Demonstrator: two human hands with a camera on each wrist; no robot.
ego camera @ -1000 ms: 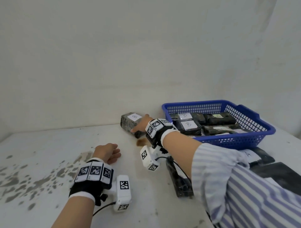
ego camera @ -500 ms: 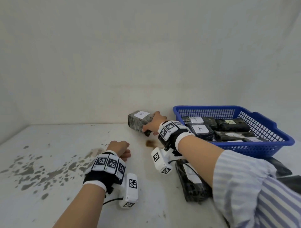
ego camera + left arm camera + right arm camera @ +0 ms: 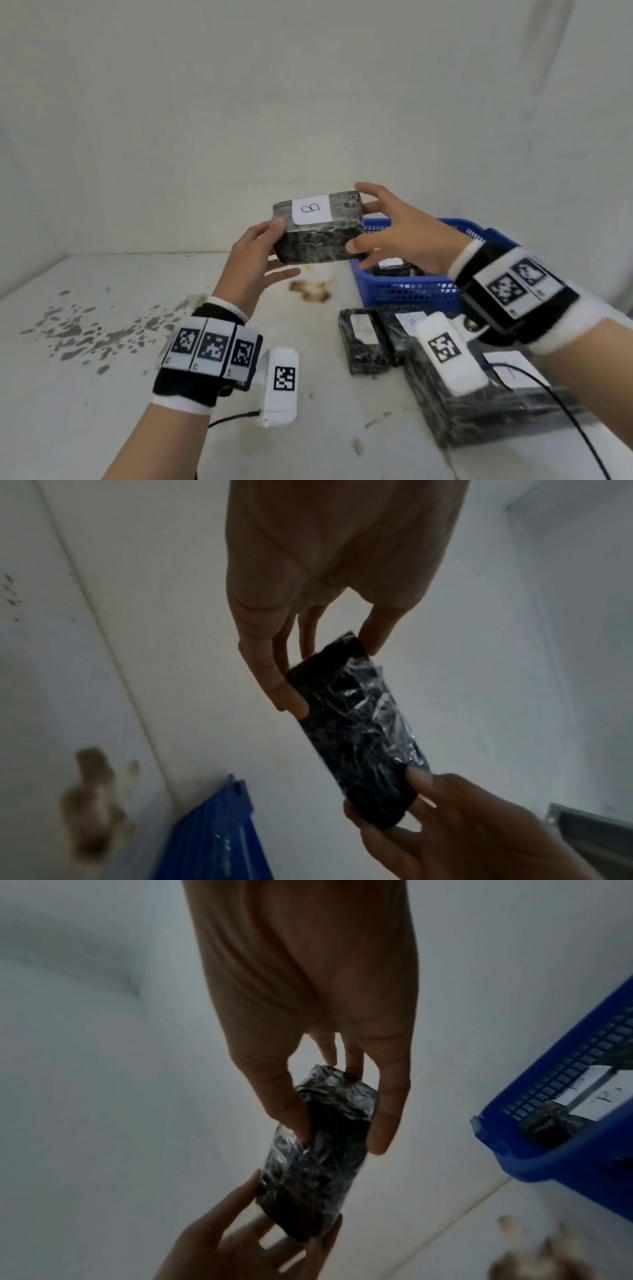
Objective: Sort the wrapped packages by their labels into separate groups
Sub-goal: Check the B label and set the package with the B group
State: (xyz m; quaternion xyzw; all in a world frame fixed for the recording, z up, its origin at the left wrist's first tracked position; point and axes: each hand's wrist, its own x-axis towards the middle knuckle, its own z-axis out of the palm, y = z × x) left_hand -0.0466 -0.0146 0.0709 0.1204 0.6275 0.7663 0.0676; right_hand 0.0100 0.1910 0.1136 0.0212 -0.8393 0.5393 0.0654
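Plastic-wrapped dark package (image 3: 320, 228) labelled B is held in the air above the bench (image 3: 102, 342), left hand (image 3: 253, 255) and right hand (image 3: 399, 233) fingers gripping its ends.

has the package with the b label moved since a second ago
Yes. The B package was resting on the table left of the blue basket; now both hands hold it up off the table.

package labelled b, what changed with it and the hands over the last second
The package labelled B was lifted off the table toward the person. The left hand, then resting on the table, rose and took its left end; the right hand holds the other. The blue basket stayed put.
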